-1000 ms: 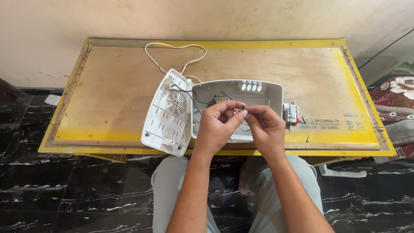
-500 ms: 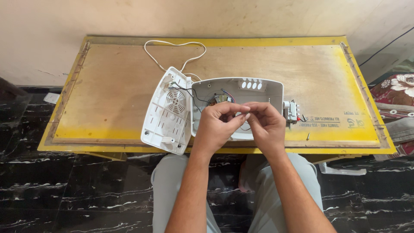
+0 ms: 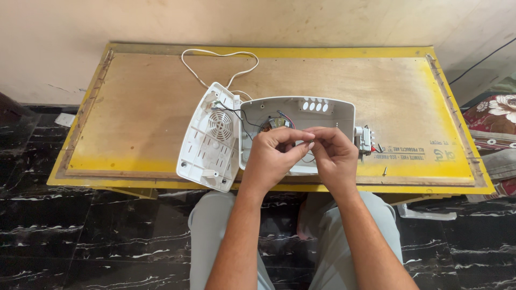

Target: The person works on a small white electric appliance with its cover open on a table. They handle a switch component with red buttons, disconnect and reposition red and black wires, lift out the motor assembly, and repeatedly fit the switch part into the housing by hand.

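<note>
While pinched fingertip to fingertip, both hands (image 3: 306, 153) hover over the open casing (image 3: 322, 115).

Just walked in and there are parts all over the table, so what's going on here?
A person sits at a yellow-edged wooden table with a white plastic appliance taken apart. The left hand and right hand meet fingertip to fingertip over the open housing, pinching something too small to make out. The vented back cover lies beside it, joined by thin wires, with a white cord looping behind. A small switch block and a loose screw sit to the right.
</note>
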